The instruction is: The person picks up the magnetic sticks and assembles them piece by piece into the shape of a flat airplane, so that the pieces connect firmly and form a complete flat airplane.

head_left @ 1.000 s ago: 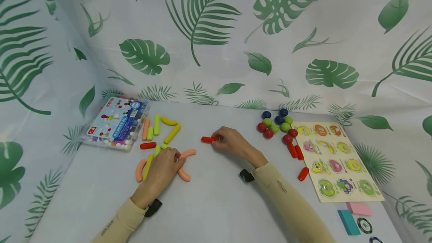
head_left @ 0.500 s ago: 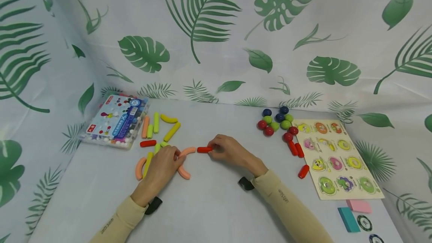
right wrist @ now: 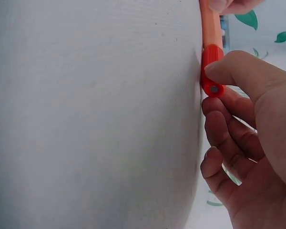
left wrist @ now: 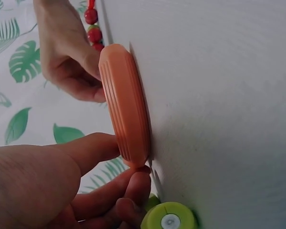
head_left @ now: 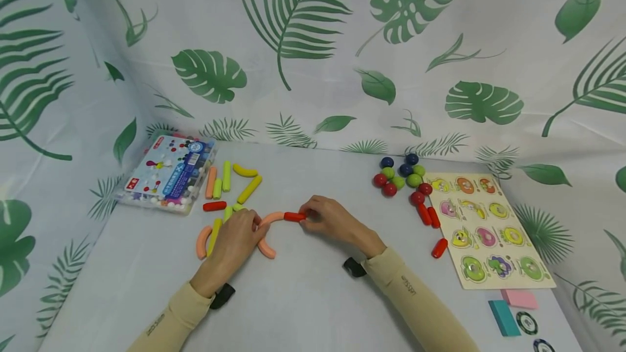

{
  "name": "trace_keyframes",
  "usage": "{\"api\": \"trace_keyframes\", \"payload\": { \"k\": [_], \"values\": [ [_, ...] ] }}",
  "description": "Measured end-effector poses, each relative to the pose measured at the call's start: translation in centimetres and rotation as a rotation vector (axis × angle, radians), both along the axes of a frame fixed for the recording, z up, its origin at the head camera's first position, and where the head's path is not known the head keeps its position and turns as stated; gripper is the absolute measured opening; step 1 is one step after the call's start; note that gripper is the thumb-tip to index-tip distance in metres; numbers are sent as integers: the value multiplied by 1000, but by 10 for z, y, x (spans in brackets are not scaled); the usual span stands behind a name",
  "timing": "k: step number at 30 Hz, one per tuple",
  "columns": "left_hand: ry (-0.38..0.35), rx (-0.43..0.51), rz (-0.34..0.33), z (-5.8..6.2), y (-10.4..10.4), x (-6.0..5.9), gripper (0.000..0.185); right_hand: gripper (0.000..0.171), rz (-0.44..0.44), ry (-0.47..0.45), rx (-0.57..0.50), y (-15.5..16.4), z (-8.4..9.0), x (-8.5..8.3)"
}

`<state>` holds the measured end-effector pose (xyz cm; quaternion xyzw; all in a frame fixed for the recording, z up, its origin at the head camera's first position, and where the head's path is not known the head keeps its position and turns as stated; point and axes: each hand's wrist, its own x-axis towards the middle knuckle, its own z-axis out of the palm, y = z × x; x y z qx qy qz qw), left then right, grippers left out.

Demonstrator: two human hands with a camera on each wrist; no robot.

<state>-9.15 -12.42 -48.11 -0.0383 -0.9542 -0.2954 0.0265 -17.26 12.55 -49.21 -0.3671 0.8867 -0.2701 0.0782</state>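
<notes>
Table (head_left: 313, 297) covered in grey-white cloth bore everything, with leaf-print fabric (head_left: 303, 42) hanging behind and to the sides. Largest on it were the fruit puzzle board (head_left: 494, 257) at the right and the clear plastic box (head_left: 168, 175) at the back left; both lay where they had a second earlier. The right hand (head_left: 329, 217) had travelled left and toward the person since then, carrying the short red stick (head_left: 294, 216) from an open patch of table to the curved orange stick (head_left: 271, 218). Now the red stick's end touched the orange one's right end, which half a second ago had been just apart from it. Thumb and fingertips (right wrist: 229, 67) were clamped on the red stick, the other fingers curled below it. The left hand (head_left: 235, 240) had stayed in place, its thumb and fingertips (left wrist: 97, 148) pinching the near end of the curved orange stick against the table. Around that hand lay loose orange, yellow, green and red sticks (head_left: 230, 183), unchanged. Between the hands and the puzzle board sat a cluster of red, green and blue balls (head_left: 403, 175) with three more red sticks (head_left: 430, 219) beside them, and at the front right corner lay a teal block (head_left: 499, 318) and a pink block (head_left: 520, 299).
</notes>
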Motion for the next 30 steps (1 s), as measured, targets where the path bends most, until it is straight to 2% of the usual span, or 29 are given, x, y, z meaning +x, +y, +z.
{"api": "trace_keyframes", "payload": {
  "k": [9,14,19,22,27,30],
  "values": [
    [1,0,24,-4,-2,-1,25,21,-12,2,-15,-4,0,-1],
    [-15,32,24,0,-7,-3,27,22,-18,-6,-23,-4,3,-2],
    [30,89,32,8,-28,-5,23,24,-45,-16,-26,2,3,-1],
    [73,82,61,13,-48,-4,22,25,-63,-14,-34,8,3,1],
    [51,56,141,19,-80,5,25,25,-77,-17,-54,18,4,5],
    [50,51,175,18,-94,13,24,25,-92,-23,-68,26,4,8]
  ]
}}
